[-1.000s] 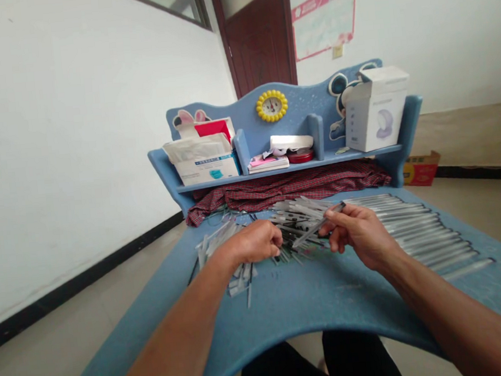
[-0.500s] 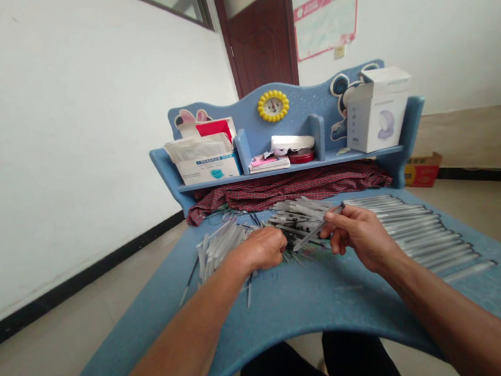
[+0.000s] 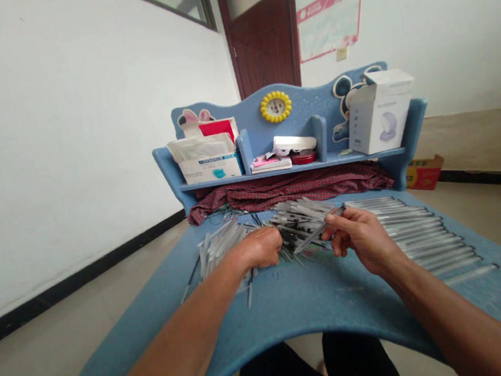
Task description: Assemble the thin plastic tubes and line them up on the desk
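In my right hand [image 3: 361, 236] is a pen [image 3: 315, 236] with a clear barrel and a dark end, pinched between thumb and fingers and slanting down to the left. My left hand [image 3: 261, 247] is closed at the edge of the piles; its fingertips are turned away, so what they hold is hidden. Clear, whitish barrels lie in a heap [image 3: 221, 247] to its left. A second pile [image 3: 301, 209], of pale barrels and dark thin parts, lies between and behind the hands. Right of my right hand, several pens [image 3: 427, 236] lie in a neat row.
The blue desk [image 3: 306, 307] has a curved front edge close to my legs. Along its back lies a red checked cloth [image 3: 277, 190] under a shelf [image 3: 223, 183]. On the shelf stand a mask box [image 3: 213, 169], a white box [image 3: 380, 113] and a red round tin [image 3: 304, 157].
My left hand has shifted slightly left. The right hand keeps the pen in nearly the same place, and the whole view has moved a little.
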The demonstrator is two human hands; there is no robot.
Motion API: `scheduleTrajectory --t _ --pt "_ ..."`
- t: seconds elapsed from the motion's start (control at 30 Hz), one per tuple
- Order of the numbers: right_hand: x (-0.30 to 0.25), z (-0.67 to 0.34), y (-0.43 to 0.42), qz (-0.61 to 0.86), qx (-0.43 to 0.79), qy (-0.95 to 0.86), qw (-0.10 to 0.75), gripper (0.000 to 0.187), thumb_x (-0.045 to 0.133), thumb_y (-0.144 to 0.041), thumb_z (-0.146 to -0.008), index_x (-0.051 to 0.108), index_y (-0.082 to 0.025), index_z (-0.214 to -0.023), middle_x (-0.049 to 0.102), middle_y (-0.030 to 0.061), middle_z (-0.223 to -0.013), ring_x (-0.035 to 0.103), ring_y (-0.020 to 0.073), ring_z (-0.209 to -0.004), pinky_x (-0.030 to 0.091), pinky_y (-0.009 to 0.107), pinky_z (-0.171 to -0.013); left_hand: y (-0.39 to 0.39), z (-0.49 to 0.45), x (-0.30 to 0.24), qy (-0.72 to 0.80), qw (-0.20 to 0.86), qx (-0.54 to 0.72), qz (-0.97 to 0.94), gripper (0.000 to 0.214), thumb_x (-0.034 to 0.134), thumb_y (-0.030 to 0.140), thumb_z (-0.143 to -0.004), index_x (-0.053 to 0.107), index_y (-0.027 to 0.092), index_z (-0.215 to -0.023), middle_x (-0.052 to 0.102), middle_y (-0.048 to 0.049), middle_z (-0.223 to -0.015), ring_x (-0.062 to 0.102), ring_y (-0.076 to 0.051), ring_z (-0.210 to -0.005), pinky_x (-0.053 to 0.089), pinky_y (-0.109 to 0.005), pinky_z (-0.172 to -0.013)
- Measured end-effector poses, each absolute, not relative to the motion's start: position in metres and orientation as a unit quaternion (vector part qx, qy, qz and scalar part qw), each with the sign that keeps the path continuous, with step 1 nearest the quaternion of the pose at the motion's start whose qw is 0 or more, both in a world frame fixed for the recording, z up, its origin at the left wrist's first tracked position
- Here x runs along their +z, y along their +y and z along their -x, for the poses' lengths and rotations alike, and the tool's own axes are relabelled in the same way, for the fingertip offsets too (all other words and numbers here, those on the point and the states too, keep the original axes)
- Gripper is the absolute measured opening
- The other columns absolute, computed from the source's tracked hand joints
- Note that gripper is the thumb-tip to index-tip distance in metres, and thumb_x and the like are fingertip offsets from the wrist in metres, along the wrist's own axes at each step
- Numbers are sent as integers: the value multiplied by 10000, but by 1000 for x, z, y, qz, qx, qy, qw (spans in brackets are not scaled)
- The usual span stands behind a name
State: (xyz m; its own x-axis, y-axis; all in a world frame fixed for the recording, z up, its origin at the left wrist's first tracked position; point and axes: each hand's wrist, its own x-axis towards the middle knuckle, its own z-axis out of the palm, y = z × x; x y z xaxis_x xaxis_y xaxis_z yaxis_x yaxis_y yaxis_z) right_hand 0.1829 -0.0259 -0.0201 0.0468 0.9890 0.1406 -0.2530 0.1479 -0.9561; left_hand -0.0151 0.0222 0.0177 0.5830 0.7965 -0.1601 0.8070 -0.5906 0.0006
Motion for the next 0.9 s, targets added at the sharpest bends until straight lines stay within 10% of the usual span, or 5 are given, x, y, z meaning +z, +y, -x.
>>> scheduleTrajectory --t 0.9 --pt "-13 -184 -28 373 482 -399 685 254 729 -314 -609 553 -173 -726 681 35 -598 582 147 -383 408 216 -343 34 14 15 432 586 272 -630 205 621 270 -687 600 89 -782 636 -50 -602 496 -60 -419 295 -154 -377"
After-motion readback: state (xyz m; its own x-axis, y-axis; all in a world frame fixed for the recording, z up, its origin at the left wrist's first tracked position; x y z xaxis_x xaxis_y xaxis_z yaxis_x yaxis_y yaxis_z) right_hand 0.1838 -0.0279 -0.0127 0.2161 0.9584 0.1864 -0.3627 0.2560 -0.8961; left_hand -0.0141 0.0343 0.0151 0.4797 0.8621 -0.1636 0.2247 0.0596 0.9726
